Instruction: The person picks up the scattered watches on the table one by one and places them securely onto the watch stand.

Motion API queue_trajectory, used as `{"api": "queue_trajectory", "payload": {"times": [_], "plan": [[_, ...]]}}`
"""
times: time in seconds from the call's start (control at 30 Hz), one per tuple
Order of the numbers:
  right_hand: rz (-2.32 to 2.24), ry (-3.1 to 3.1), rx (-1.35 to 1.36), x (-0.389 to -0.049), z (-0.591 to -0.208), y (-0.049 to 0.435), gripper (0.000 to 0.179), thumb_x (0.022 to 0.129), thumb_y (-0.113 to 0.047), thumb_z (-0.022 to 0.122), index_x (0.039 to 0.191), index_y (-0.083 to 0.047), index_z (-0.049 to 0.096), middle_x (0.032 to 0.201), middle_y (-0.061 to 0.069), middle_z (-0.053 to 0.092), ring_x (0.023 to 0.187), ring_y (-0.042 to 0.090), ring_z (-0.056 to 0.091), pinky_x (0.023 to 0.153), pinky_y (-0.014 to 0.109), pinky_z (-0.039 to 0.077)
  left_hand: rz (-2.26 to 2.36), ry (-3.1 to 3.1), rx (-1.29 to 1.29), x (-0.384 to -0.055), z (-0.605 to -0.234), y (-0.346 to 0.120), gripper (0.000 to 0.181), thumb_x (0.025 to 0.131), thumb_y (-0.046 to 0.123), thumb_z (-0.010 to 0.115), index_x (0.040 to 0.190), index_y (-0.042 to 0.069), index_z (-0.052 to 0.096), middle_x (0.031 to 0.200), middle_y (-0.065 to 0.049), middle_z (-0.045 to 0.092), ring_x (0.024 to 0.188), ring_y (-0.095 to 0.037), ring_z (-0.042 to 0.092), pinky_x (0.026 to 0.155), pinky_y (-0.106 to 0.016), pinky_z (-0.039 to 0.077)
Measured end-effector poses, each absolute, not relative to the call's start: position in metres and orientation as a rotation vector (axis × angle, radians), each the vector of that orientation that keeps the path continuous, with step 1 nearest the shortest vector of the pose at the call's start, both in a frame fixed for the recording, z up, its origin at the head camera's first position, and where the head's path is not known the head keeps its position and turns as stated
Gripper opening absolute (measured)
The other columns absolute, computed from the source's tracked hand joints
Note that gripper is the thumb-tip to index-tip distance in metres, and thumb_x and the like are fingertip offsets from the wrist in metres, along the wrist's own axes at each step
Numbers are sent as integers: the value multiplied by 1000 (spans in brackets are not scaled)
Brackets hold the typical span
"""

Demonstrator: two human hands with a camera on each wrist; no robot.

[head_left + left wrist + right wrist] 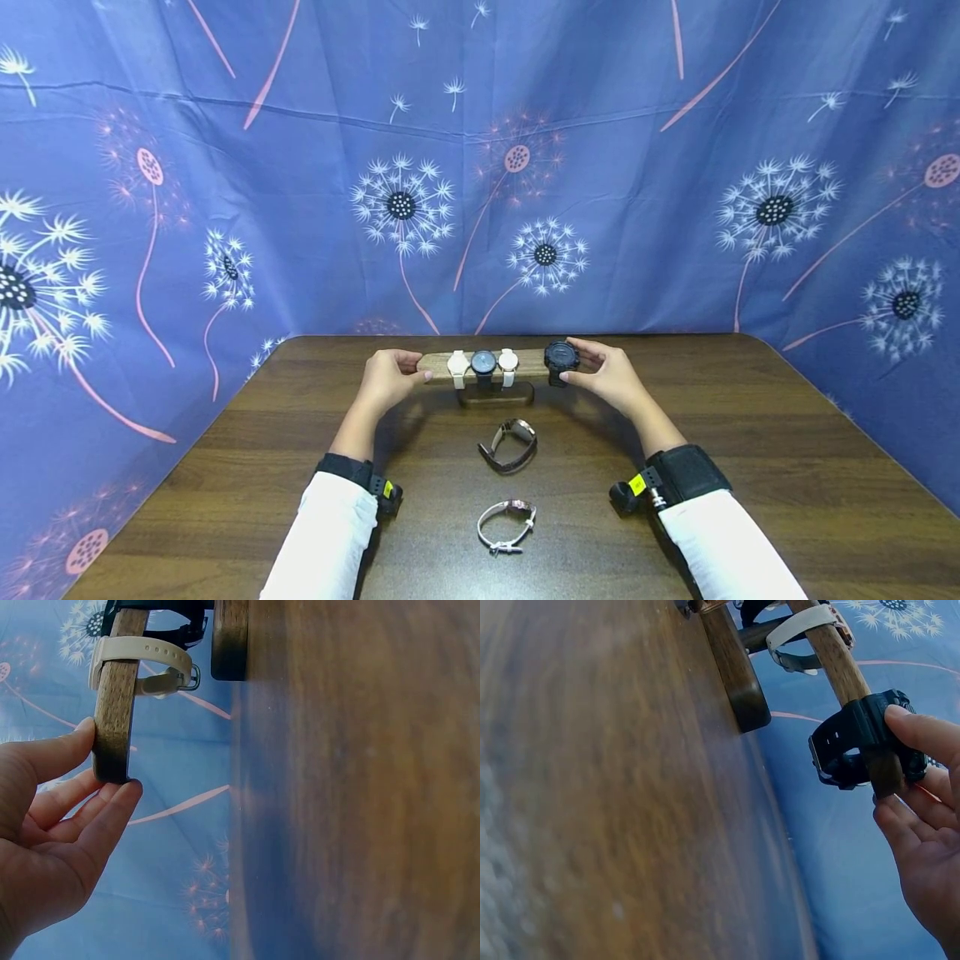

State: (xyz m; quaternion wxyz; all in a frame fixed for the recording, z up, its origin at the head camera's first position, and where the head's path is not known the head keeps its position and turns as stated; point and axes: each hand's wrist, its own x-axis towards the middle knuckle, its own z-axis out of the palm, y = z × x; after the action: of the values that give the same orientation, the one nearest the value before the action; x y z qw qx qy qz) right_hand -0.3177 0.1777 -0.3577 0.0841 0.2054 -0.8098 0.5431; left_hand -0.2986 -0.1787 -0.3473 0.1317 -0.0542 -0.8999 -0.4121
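A wooden watch stand has a horizontal bar [532,364] above a dark base [474,401]. My left hand [384,382] pinches the bar's left end between thumb and fingers. At the other end, my right hand [611,379] grips a chunky black watch [862,727] looped round the bar, its thumb on the watch and fingertips at the bar's tip. Between the hands hang a cream-strapped watch [457,364], a dark-dialed watch [483,362] and a white-strapped watch [508,360]. A gap separates the white-strapped one from the black one.
Nearer on the brown wooden table [300,417] lies a dark-strapped watch [510,462] on its side. Closer still is a thin white-strapped watch [482,525], its band standing in a loop. Behind the table's far edge hangs a blue dandelion-print cloth [315,208].
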Motion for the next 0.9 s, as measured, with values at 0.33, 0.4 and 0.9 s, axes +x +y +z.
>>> {"api": "queue_trajectory", "payload": {"times": [0.33, 0.4, 0.9], "plan": [[1333, -2387, 624, -335, -375, 178, 60, 75, -8, 85, 129, 2, 61, 127, 24, 60, 114, 40, 59, 98, 47, 47, -1183, -2616, -160, -299, -348, -179, 36, 83, 15, 78, 113, -2, 70, 100, -15, 72, 94, -28, 69, 84, -41, 55], [1286, -2365, 613, -335, -374, 178, 57, 73, -7, 86, 125, 3, 64, 122, 22, 63, 109, 38, 61, 94, 48, 50, -1182, -2618, -159, -300, -348, -180, 35, 83, 16, 79, 113, -2, 70, 99, -14, 73, 94, -27, 69, 84, -41, 55], [1069, -2306, 627, -329, -365, 176, 40, 70, 1, 85, 108, 2, 71, 102, 14, 70, 81, 27, 66, 73, 37, 53, -1193, -2634, -149, -301, -347, -181, 36, 84, 17, 78, 115, -1, 69, 102, -14, 72, 97, -27, 68, 85, -42, 54]]}}
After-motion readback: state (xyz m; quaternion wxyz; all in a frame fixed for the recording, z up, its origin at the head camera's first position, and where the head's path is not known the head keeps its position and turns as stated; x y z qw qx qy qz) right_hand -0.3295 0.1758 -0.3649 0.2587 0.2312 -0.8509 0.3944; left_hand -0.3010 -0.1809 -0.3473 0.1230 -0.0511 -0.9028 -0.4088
